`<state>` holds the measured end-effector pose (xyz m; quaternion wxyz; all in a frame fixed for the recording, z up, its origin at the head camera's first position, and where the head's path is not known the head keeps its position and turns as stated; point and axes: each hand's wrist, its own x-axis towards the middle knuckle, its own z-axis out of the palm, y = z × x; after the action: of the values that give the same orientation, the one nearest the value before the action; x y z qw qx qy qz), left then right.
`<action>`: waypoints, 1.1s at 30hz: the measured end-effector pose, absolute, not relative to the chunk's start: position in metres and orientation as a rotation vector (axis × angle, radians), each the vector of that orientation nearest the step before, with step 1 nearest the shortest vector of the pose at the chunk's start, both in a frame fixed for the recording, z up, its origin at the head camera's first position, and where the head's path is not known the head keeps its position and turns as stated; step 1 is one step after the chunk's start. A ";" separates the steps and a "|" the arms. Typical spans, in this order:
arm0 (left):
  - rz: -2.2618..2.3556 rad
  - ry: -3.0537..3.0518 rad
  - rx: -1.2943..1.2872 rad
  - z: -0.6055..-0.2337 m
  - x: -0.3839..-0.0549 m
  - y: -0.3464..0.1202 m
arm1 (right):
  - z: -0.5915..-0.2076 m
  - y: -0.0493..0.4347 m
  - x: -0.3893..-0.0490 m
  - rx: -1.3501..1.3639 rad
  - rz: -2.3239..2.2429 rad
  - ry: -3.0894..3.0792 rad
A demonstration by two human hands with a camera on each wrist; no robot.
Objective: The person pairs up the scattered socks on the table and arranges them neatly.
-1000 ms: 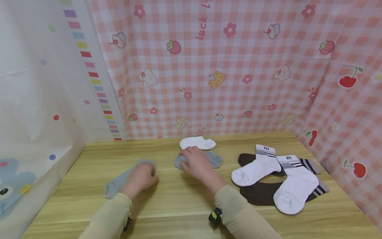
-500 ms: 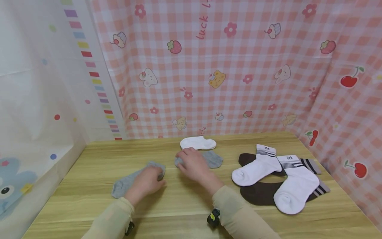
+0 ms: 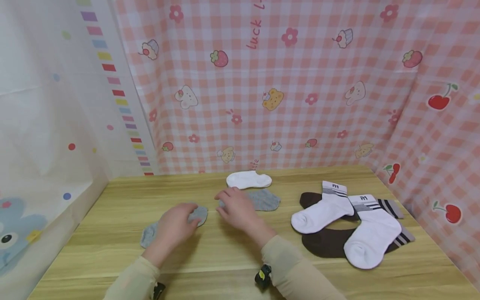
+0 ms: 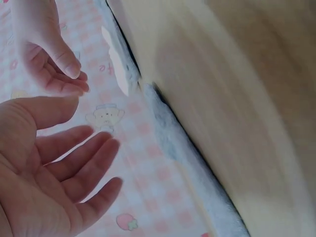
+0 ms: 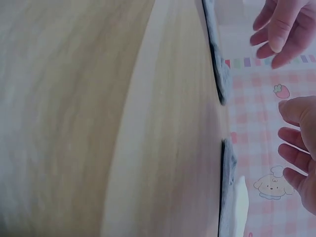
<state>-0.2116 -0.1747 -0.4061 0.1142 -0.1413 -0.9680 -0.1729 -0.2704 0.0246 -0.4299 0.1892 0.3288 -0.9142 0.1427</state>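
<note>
My left hand (image 3: 175, 225) hovers over a grey ankle sock (image 3: 198, 214) on the left of the table, hiding its middle. In the left wrist view that hand (image 4: 59, 173) has loosely bent, spread fingers, and a gap shows between it and the sock (image 4: 180, 148). A second grey ankle sock (image 3: 267, 200) lies at mid-table, partly covered by my right hand (image 3: 238, 209). Seen from the right wrist, the right hand (image 5: 303, 153) is also raised off the table with relaxed fingers and holds nothing. Just behind that sock lies a white ankle sock (image 3: 247, 180).
To the right, two white crew socks with black stripes, one nearer (image 3: 371, 233) and one farther (image 3: 326, 210), lie across dark brown socks (image 3: 326, 243) with grey striped cuffs. Pink checked cloth (image 3: 285, 125) hangs behind the wooden table (image 3: 210, 266).
The left grey sock slid right with my left hand, which then let it go and lifted. My right hand rose off the middle grey sock and moved slightly left.
</note>
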 end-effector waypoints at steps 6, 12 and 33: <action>-0.467 -2.651 -0.397 -0.409 -0.207 -0.184 | -0.430 0.017 -0.267 0.939 0.400 -2.562; -0.350 -2.520 -0.362 -0.415 -0.208 -0.201 | -0.435 0.009 -0.264 0.955 0.385 -2.554; -0.606 -2.685 -0.175 -0.410 -0.194 -0.254 | -0.439 -0.004 -0.255 0.923 0.441 -2.629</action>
<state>-0.1939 -0.2539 -0.4104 0.1907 -0.0623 -0.9556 -0.2158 -0.2554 -0.0036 -0.4391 0.1595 0.3231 -0.9200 0.1542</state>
